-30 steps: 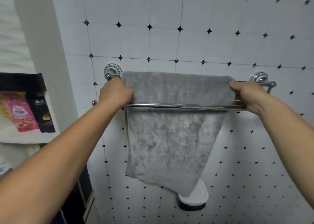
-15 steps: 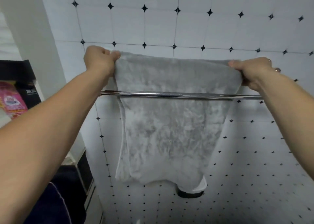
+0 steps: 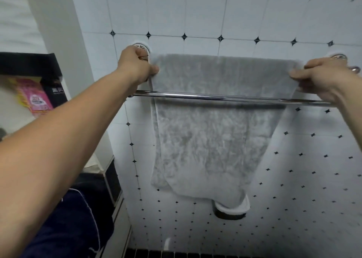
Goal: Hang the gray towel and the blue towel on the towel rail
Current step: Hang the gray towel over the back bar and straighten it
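The gray towel (image 3: 215,136) is draped over the back bar of the chrome towel rail (image 3: 225,97) and hangs down behind the front bar. My left hand (image 3: 135,66) pinches its upper left edge near the left wall mount. My right hand (image 3: 321,79) grips its upper right edge by the right mount. A dark blue towel (image 3: 74,222) lies low at the left, under my left forearm, on a surface I cannot make out.
A shelf at the left holds a pink packet (image 3: 35,99) and a black packet (image 3: 57,93). A white and black round fixture (image 3: 231,208) sits on the tiled wall just below the towel's bottom. A white wall corner (image 3: 64,42) stands left of the rail.
Both hands have slid outward along the towel's top edge toward the mounts, spreading it wider on the back bar. The view has tilted, so the blue towel shows more.
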Demonstrator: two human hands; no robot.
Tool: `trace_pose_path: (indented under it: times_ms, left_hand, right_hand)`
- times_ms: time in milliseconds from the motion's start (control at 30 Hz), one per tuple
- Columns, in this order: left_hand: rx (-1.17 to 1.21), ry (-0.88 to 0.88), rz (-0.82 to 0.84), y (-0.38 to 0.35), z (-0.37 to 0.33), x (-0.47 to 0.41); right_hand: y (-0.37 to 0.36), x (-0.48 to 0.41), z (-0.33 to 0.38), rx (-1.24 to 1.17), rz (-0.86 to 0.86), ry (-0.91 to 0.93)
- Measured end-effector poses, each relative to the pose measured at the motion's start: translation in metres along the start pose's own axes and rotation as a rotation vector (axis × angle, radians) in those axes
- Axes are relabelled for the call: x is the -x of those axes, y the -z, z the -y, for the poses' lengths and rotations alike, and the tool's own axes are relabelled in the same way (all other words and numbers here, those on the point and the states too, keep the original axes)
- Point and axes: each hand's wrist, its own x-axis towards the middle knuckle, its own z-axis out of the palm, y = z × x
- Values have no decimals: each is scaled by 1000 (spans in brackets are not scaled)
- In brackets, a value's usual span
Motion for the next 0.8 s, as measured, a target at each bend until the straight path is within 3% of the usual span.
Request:
trace_pose_path:
  times_ms: [133,333,633,800]
  left_hand:
    - [23,-39,-56,4,-1,-8]
    - [71,-56,-49,1,6,0]
    - [-22,-111,66,9,17,11]
    - [14,-147,-4,13,11,12]
  right_hand:
    - [3,-7,9,-87,-52,42]
    - [-4,-5,1,29,-112,37]
    - [-7,-2,-3,145,-8,51]
    - [-4,0,0,154,-119,144]
